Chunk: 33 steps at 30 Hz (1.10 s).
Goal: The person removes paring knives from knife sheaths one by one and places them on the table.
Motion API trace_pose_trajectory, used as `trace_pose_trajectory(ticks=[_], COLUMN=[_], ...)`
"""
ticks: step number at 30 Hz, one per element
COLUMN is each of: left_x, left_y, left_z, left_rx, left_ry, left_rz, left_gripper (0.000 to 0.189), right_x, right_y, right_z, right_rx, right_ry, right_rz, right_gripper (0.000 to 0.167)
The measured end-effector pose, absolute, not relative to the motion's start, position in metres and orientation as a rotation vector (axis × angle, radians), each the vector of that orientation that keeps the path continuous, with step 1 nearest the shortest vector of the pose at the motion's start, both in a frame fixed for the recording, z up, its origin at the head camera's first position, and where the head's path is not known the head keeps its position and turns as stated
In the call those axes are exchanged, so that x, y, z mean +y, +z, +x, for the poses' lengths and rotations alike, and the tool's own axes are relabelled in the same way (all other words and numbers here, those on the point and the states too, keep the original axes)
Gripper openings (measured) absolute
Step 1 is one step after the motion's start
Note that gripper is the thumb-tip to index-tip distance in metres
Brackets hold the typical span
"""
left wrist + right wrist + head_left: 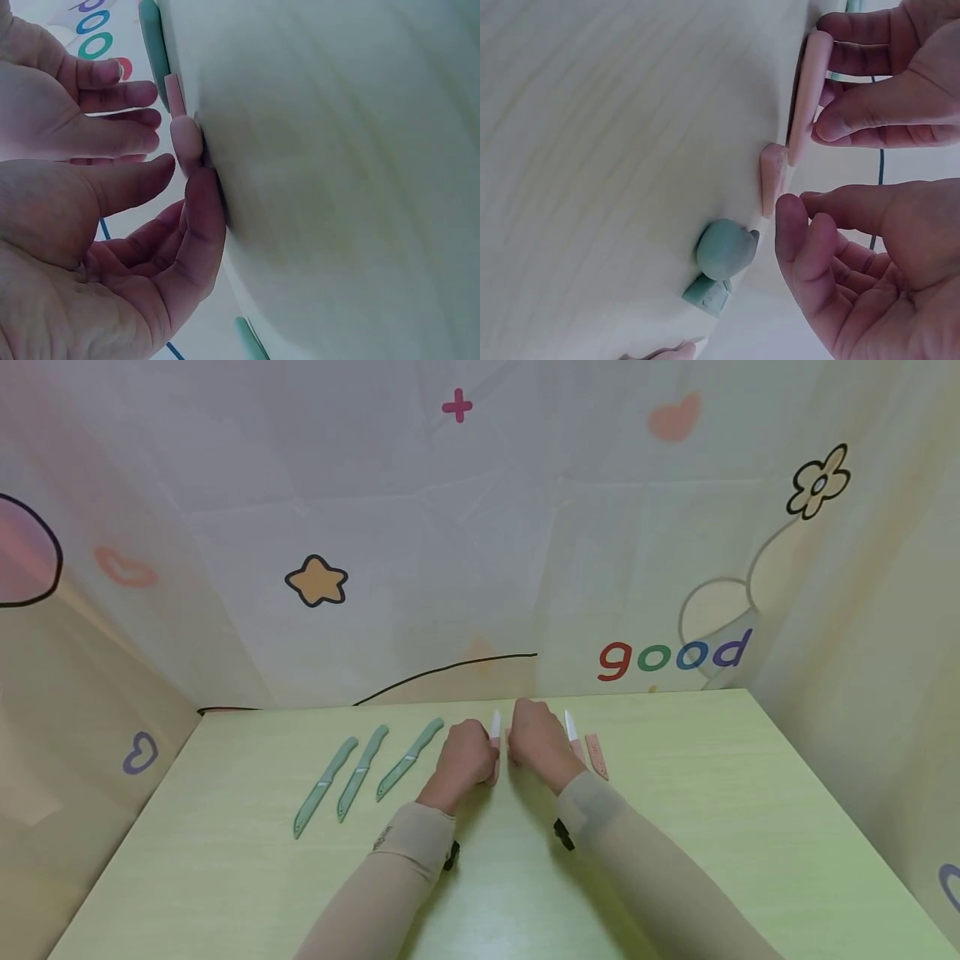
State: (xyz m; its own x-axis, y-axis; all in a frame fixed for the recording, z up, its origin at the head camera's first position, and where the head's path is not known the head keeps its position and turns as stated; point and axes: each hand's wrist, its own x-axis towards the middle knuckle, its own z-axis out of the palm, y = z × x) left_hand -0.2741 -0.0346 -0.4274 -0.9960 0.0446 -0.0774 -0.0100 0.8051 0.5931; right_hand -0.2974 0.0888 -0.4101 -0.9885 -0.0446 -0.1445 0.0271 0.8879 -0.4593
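My left hand (467,752) is at the back middle of the table, fingers curled at the pink handle (187,142) of a white-bladed knife (496,727). Its thumb and forefinger lie on either side of the handle. Just right of it, my right hand (538,739) hovers beside a pink sheath (772,178), holding nothing visible; its fingertips come very near the sheath. In the right wrist view, a green handle (721,251) and a green sheath (709,295) lie close by; the right hand hides them in the head view.
Three green sheathed knives (363,770) lie slanted on the left of the pale table (225,877). Right of my right hand lie another pink-handled knife (572,735) and a pink sheath (596,755). A printed curtain (450,568) hangs behind the table.
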Motion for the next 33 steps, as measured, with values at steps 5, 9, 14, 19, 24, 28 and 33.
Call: trace_pose_trajectory(ticks=[5, 9, 14, 19, 24, 28, 33], left_x=[-0.04, -0.044, -0.051, -0.061, -0.073, -0.088, -0.107], left_y=[-0.425, -0.422, -0.416, -0.415, -0.416, -0.415, -0.41], left_z=[-0.272, -0.269, -0.265, -0.262, -0.258, -0.253, -0.254], left_rx=[2.922, 2.93, 2.943, 3.036, 3.119, 3.171, 3.185], left_ry=[0.945, 0.908, 0.867, 0.791, 0.699, 0.664, 0.676], left_rz=[-0.02, -0.033, -0.052, -0.044, -0.016, 0.023, 0.085], left_gripper=[0.018, 0.026, 0.032, 0.032, 0.032, 0.033, 0.035], right_x=[0.091, 0.093, 0.096, 0.098, 0.101, 0.104, 0.105], right_y=[-0.407, -0.404, -0.402, -0.402, -0.403, -0.407, -0.412], right_z=[-0.293, -0.287, -0.276, -0.263, -0.25, -0.241, -0.232], right_rx=[2.92, 2.946, 2.988, 3.058, 3.132, 3.22, 3.325], right_ry=[-0.701, -0.692, -0.647, -0.605, -0.565, -0.454, -0.306], right_rz=[-0.012, -0.045, -0.114, -0.233, -0.387, -0.553, -0.77], right_gripper=[0.019, 0.038, 0.033, 0.03, 0.033, 0.033, 0.029])
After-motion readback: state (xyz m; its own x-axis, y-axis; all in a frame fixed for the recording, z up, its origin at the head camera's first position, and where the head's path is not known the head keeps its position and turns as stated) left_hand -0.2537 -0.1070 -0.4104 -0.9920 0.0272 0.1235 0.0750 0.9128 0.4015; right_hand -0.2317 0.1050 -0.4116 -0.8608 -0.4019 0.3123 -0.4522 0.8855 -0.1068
